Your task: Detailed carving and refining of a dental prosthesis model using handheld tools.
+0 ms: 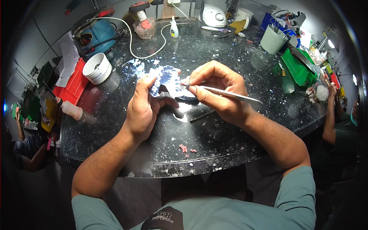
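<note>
My left hand (143,105) grips a blue-and-white dental model (165,76) along its left side, thumb on top and fingers curled beneath. Raised teeth show on the model, though strong light washes out part of it. In my right hand (222,90), thumb and fingers pinch a slim, flat-handled metal tool (237,96) like a scalpel. Its handle points away to the right. Its working end lies at the model's right side, where glare and fingertips hide its shape. Several small red pieces (184,148) lie on the dark worktop (214,134) nearer me.
White-blue crumbs (136,69) lie beyond my left hand. A white tub (97,69) and red bin (74,86) stand left. Along the back are a dropper bottle (174,28) and white device (214,16). A green bin (299,67) stands right. Other people work at both sides.
</note>
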Demonstrator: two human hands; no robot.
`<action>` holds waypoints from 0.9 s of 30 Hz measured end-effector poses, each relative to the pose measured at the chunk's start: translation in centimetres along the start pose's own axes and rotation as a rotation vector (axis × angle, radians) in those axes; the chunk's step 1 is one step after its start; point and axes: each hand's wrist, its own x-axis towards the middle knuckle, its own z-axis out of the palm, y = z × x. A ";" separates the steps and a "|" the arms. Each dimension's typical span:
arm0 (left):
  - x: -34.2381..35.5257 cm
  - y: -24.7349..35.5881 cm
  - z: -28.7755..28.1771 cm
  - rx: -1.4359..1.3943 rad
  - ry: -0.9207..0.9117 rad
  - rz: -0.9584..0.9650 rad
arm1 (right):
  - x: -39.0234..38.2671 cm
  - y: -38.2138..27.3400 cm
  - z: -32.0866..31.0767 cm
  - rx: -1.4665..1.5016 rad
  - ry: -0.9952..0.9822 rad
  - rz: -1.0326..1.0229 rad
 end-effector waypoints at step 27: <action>-0.4 0.9 0.9 0.026 -0.011 0.020 | 0.2 0.2 -0.4 0.015 -0.011 -0.045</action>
